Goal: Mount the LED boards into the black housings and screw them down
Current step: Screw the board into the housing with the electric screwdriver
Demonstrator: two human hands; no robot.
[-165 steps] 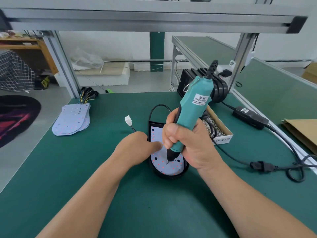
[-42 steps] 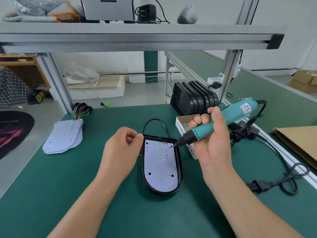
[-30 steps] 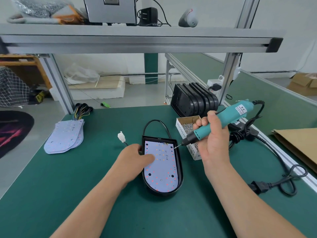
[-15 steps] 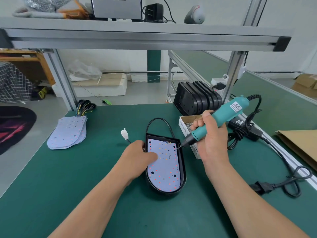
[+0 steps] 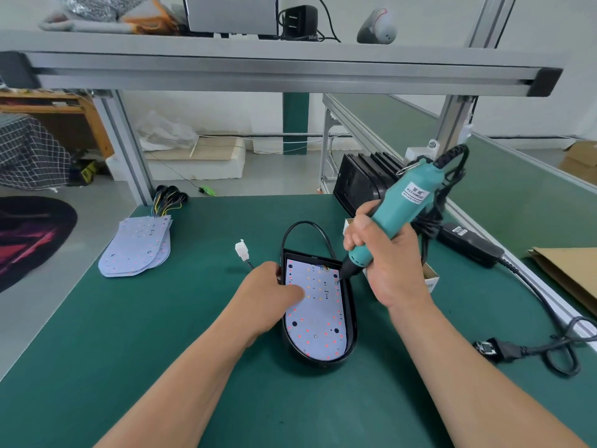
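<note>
I pinned LED board in black housing, left hand fingers flat; right hand gripped electric screwdriver, bit at far corner.

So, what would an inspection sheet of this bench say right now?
Surface: green bench mat, flat and in plain view.
Job's things: LED board lies in a black housing; spare LED boards stacked at far left; empty housings stand in a row at the back; screw box mostly hidden behind the right hand.
Clutter: brown cardboard at the right edge.
Hands: left hand rests on the board; right hand grips the electric screwdriver, tip at the board's upper right edge.
Cables: housing lead loops round to a white connector; power adapter and plug lie at right.
Surroundings: aluminium shelf overhead; second green bench beyond.
</note>
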